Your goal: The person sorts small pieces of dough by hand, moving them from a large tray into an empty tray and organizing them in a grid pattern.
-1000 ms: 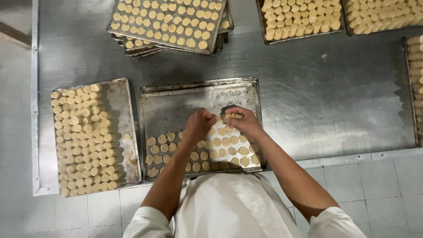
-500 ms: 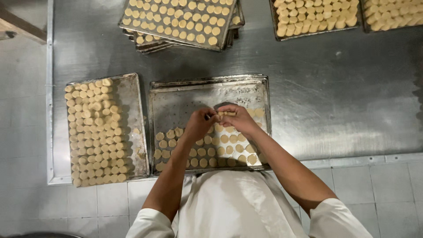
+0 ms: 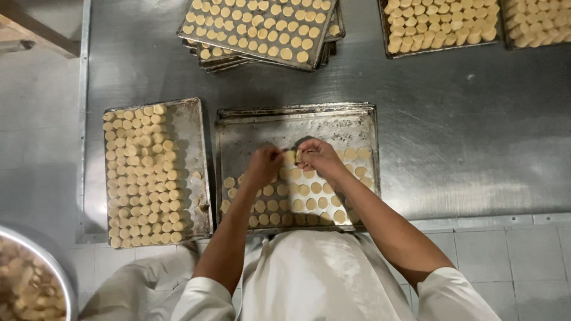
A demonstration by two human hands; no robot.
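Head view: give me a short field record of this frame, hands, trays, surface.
surface: brushed steel worktable
left hand: left hand over the middle tray, fingers pinched at a pale round dough disc
right hand: right hand meeting the left at the same disc; grip hidden by the fingers
middle tray: dark rectangular metal baking tray, near rows filled with discs, far part bare
left tray: worn metal tray packed with dough discs
far edge: stack of filled trays, further filled trays to the right
near left: round metal bowl

Pale yellow dough rounds (image 3: 300,190) lie in rows on a dull grey metal tray (image 3: 256,128). The table (image 3: 464,148) is brushed silver steel; the person's sleeves (image 3: 202,300) are white.
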